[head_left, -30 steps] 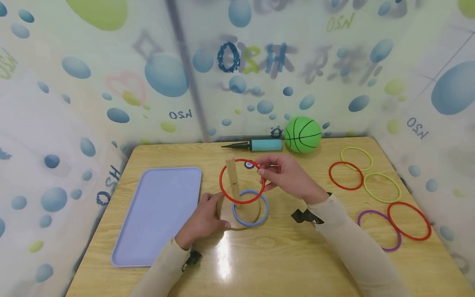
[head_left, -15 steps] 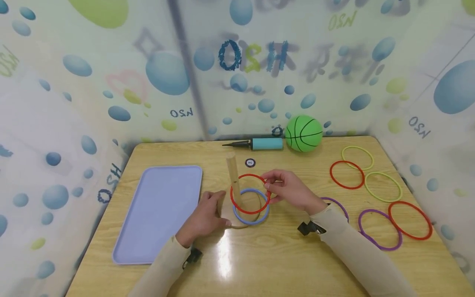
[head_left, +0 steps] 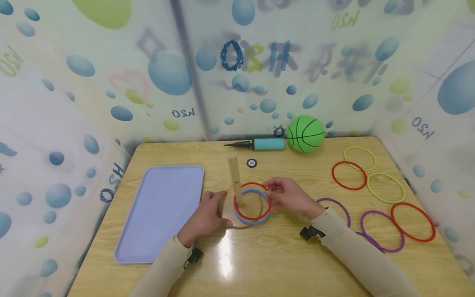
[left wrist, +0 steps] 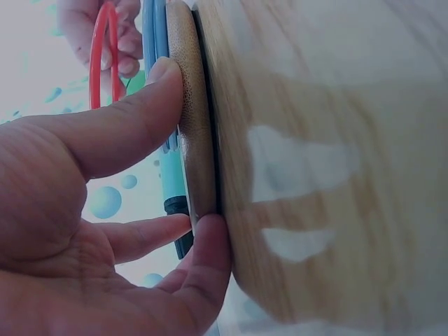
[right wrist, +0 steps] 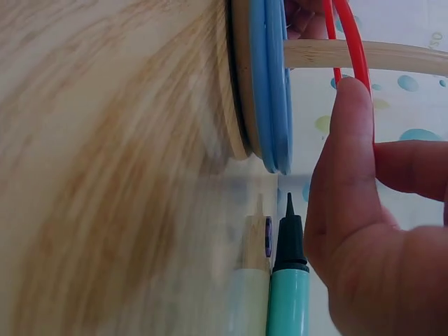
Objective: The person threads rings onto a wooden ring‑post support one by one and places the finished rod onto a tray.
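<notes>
A wooden peg point(head_left: 234, 173) stands upright on a round wooden base point(head_left: 227, 208), which lies on the table. Blue rings point(right wrist: 262, 84) rest around the peg on the base, at least two in the right wrist view. My right hand point(head_left: 291, 197) pinches a red ring point(head_left: 252, 183) at its right side. That ring encircles the peg and is tilted, a little above the blue ones. At the base's left edge, my left hand point(head_left: 205, 218) grips the rim, thumb point(left wrist: 133, 126) on the near side and fingers farther round.
A lavender tray point(head_left: 159, 214) lies left. Behind are a teal hand pump point(head_left: 269, 144), a green ball point(head_left: 306, 134) and a small dark disc point(head_left: 252, 163). On the right lie yellow rings point(head_left: 386, 187), red rings point(head_left: 413, 221) and purple rings point(head_left: 382, 231), some overlapping.
My right hand has lowered the red ring along the peg, from near its top to just above the blue rings. A purple ring beside the right forearm has come into view. The left hand keeps its place.
</notes>
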The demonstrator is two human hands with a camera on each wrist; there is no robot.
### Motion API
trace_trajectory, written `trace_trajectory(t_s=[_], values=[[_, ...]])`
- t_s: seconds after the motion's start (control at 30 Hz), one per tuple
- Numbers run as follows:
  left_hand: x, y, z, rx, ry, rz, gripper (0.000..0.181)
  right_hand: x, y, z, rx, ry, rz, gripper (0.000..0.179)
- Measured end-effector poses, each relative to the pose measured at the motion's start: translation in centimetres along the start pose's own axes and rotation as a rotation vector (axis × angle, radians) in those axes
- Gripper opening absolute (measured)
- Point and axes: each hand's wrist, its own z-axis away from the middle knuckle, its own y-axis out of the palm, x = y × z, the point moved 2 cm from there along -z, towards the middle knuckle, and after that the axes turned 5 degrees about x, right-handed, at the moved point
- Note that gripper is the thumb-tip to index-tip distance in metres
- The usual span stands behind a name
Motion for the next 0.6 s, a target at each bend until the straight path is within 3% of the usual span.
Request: trace_trajectory(t_s=[0.23, 0.6], values=[[-0.14, -0.01, 0.08, -0.010, 0.014, 0.004, 0.099, -0.22, 0.15, 0.00, -0.011, 0.012, 0.017, 0.031], [-0.07, 0.06, 0.15, -0.022, 0.019, 0.015, 0.098, -0.88, 0.03, -0.21, -0.011, -0.015, 0.139, 0.031]])
